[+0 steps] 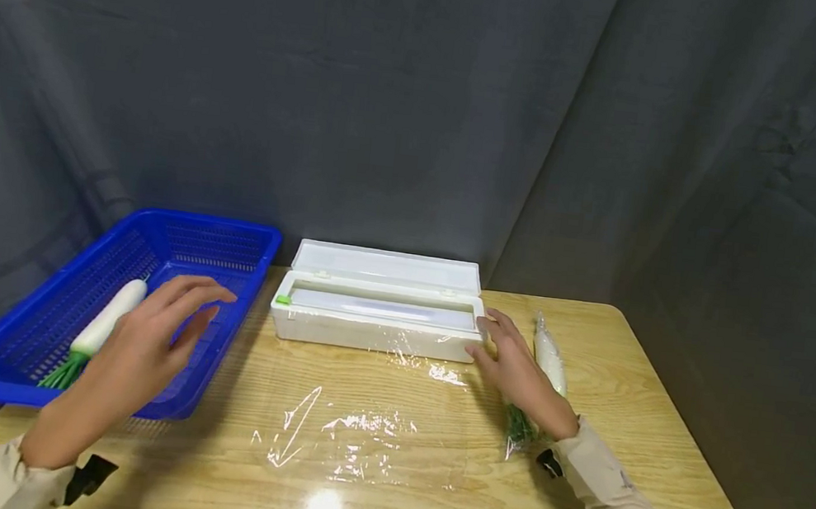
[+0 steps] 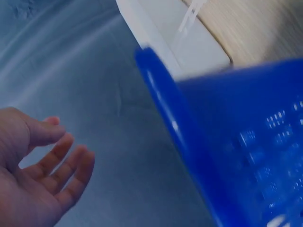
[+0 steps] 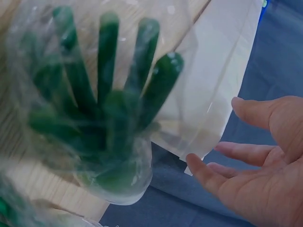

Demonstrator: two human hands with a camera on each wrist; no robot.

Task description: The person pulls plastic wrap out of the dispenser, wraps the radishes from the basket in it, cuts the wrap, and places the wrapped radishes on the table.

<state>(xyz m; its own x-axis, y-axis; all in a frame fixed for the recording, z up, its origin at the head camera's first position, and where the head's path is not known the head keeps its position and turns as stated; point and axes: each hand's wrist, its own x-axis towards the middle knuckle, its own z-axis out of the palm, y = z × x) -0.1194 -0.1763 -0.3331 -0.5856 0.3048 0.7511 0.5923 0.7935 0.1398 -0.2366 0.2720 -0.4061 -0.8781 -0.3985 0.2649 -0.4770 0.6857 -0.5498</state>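
Observation:
My left hand [image 1: 148, 339] hovers over the near right side of a blue plastic basket [image 1: 231, 335], fingers loosely bent and holding nothing. In the basket lies a white radish [image 1: 110, 316] with green stalks. My right hand [image 1: 515, 374] is at the right end of a white cling film box [image 1: 370, 335], its fingertips right at the corner and the thumb apart from the fingers. A sheet of clear film [image 1: 366, 441] stretches from the box toward me over the table. Beside my right hand lies a film-wrapped radish [image 1: 550, 359], its green stalks [image 3: 109, 94] large in the right wrist view.
The box's lid [image 1: 386, 265] stands raised at the back, and a green slider [image 1: 284, 299] sits on its left front edge. Dark grey cloth [image 1: 423, 107] hangs behind and beside the wooden table [image 1: 656, 446].

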